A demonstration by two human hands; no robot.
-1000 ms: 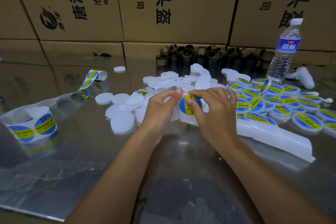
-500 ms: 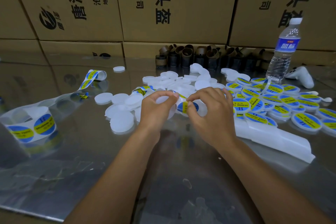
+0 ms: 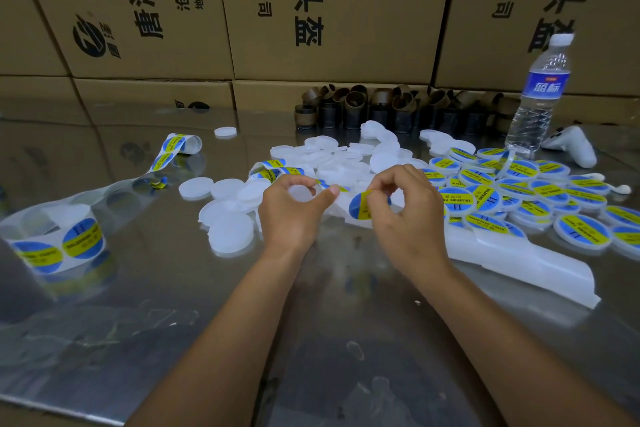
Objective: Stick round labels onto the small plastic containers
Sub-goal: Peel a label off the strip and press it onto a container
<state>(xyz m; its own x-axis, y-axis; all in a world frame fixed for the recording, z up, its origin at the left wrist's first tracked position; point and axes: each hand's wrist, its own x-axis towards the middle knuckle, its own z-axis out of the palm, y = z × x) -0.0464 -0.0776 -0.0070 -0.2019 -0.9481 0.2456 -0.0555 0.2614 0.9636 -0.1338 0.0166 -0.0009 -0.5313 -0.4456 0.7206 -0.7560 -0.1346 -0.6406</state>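
Round label is now peeled free, pinched by the right hand just right of the bare container gripped in the left hand, ready for sticking.

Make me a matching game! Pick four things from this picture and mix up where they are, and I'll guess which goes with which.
Things:
1. water bottle
2. round label
3. plain white container
4. roll of labels

Places:
a. held in the left hand
b. at the far left of the table
c. pinched by the right hand
d. standing upright at the back right

Right pairs: 1-d, 2-c, 3-a, 4-b.
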